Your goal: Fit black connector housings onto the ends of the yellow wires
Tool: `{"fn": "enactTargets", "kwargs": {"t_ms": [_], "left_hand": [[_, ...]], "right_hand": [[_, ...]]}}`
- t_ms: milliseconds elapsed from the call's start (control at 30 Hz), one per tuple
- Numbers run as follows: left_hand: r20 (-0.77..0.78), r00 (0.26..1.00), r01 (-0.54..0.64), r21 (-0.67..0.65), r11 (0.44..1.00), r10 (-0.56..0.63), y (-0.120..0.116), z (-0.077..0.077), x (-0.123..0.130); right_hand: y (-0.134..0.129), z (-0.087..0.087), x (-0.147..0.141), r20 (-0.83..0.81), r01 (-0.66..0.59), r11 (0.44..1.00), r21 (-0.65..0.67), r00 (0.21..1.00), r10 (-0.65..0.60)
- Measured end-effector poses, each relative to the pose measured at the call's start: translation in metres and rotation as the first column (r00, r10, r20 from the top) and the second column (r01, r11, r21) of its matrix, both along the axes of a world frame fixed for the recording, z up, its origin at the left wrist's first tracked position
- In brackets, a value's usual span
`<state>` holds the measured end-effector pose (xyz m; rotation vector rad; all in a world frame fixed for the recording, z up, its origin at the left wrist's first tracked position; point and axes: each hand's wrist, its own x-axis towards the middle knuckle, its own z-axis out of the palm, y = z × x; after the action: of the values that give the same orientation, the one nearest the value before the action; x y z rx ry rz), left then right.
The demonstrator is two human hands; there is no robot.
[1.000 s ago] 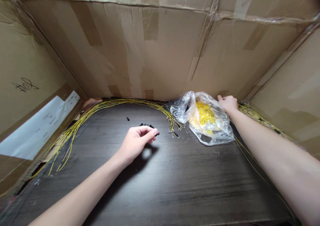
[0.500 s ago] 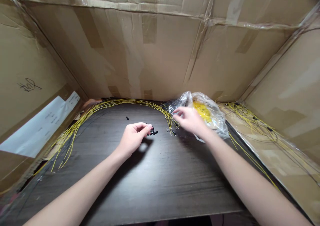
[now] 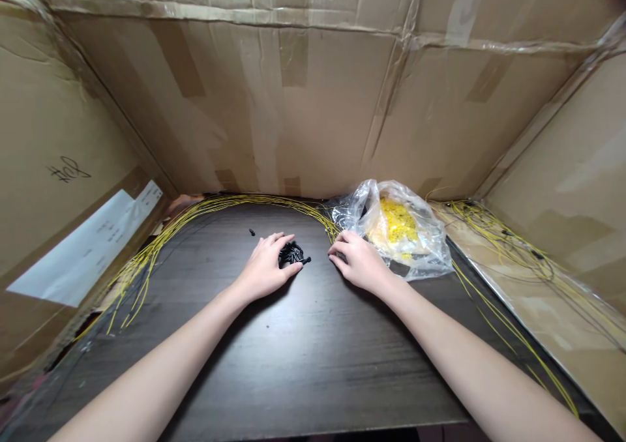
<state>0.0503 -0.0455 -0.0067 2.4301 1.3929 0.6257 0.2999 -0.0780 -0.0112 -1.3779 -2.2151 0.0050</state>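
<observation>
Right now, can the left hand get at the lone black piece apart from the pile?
Probably yes: the lone black piece lies just beyond the left hand, and nothing visible blocks the way.

Table (image 3: pixel 303 364): dark, wood-grain top. Bag (image 3: pixel 433 256) sits at its back: clear plastic, crumpled, yellow bits (image 3: pixel 397 220) inside. Bundle (image 3: pixel 244 199): thin yellow wires, one end just left of bag, arcing away left from it, far ends fanned out. Pile (image 3: pixel 291 254): small black parts, left of bag, partly covered. Stray part (image 3: pixel 252 232): black, farther left of bag than pile. Loose strands (image 3: pixel 570 401): yellow, running from right of bag toward the viewer.
</observation>
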Motion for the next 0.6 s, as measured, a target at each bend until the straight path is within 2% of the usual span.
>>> {"fn": "enactTargets", "kwargs": {"t_ms": [167, 267, 367, 433, 600], "left_hand": [[-0.068, 0.997, 0.029, 0.028, 0.999, -0.027, -0.001, -0.003, 0.000], [-0.068, 0.997, 0.025, 0.032, 0.999, -0.023, -0.001, -0.004, 0.000], [-0.059, 0.998, 0.014, 0.036, 0.999, -0.012, -0.001, -0.004, 0.000], [-0.056, 0.998, 0.016, 0.036, 0.999, -0.014, -0.001, -0.004, 0.000], [-0.047, 0.999, 0.018, 0.035, 0.999, -0.016, -0.002, -0.003, 0.000]], "right_hand": [[-0.002, 0.007, -0.003, -0.170, 0.054, 0.994, 0.097, 0.985, -0.037], [-0.001, 0.013, -0.003, -0.344, 0.128, 0.984, 0.125, 0.936, -0.078], [0.002, 0.017, 0.000, -0.452, 0.225, 0.965, 0.134, 0.880, -0.143], [0.003, 0.017, 0.003, -0.472, 0.231, 0.967, 0.108, 0.868, -0.155], [0.002, 0.014, 0.002, -0.363, 0.102, 0.995, 0.000, 0.927, -0.095]]}}
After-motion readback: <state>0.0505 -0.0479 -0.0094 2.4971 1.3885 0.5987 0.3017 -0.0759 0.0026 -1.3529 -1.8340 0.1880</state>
